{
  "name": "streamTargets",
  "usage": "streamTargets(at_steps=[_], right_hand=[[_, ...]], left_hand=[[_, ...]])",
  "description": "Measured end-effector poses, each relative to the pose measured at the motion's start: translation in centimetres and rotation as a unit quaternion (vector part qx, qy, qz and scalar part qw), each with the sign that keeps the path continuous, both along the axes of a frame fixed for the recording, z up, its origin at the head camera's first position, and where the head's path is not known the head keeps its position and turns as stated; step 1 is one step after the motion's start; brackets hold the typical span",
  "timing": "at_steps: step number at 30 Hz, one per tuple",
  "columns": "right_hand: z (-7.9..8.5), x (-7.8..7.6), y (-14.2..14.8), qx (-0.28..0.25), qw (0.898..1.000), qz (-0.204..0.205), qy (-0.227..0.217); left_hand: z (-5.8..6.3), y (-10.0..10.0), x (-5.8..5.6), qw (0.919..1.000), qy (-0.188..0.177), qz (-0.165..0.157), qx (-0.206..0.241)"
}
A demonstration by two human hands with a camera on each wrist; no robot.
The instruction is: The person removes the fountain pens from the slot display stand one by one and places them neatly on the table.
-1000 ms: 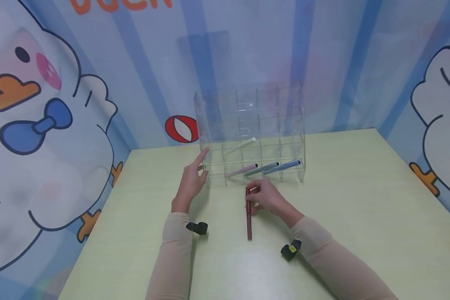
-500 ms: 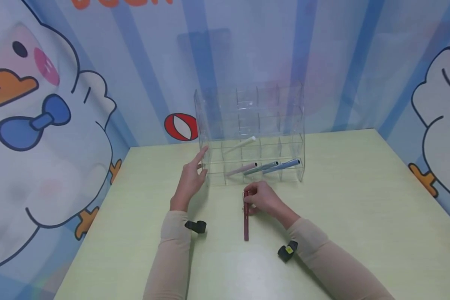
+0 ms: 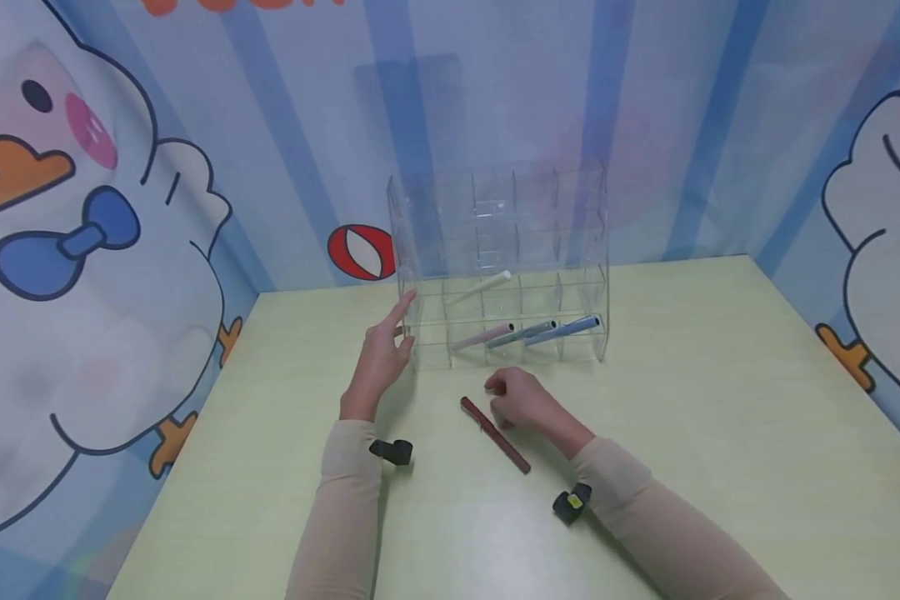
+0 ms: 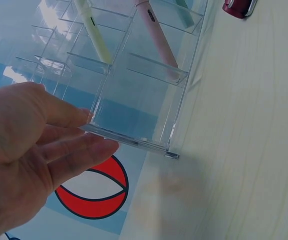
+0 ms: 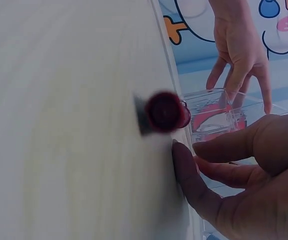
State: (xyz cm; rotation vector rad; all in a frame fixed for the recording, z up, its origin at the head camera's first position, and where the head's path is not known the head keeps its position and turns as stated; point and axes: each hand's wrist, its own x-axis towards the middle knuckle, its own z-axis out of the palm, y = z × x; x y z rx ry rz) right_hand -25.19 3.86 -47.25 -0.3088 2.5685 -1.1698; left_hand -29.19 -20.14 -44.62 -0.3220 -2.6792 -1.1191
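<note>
A dark red pen (image 3: 495,435) with a clip lies slanted on the table; its round end (image 5: 165,112) faces the camera in the right wrist view. Beside it, apart from it, my right hand (image 3: 521,398) holds nothing, its fingers loosely bent and thumb near the fingertips. My left hand (image 3: 378,362) grips the left side panel of a clear acrylic pen rack (image 4: 133,142), thumb on one face and fingers on the other. In the rack's lowest row lie a pink pen (image 3: 483,336), a green pen (image 3: 521,334) and a blue pen (image 3: 562,330). One row higher is a pale pen (image 3: 480,287).
The rack stands at the back of the pale wooden table (image 3: 720,417), near a blue striped backdrop (image 3: 645,125) printed with cartoon ducks. Black wrist cameras sit on both sleeves, the left one (image 3: 393,452) close over the table.
My right hand has let go of the red pen, which has turned from nearly straight to slanted, its far end now further left. My left hand has stayed on the rack.
</note>
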Motion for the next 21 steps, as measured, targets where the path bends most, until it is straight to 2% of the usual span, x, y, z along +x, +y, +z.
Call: streamTargets(at_steps=[9,18,21], right_hand=[[0.7,0.3,0.3,0.001,1.000,0.012,-0.012],[1.0,0.8,0.4,-0.050,0.997,0.001,-0.060],[1.1,0.9,0.5,-0.050,0.997,0.002,-0.062]], left_hand=[[0.0,-0.1,-0.1,1.0000,-0.005,-0.001,0.004],[0.1,0.0,-0.1,1.0000,-0.007,-0.003,0.006],[0.1,0.0,-0.1,1.0000,-0.007,-0.005,0.005]])
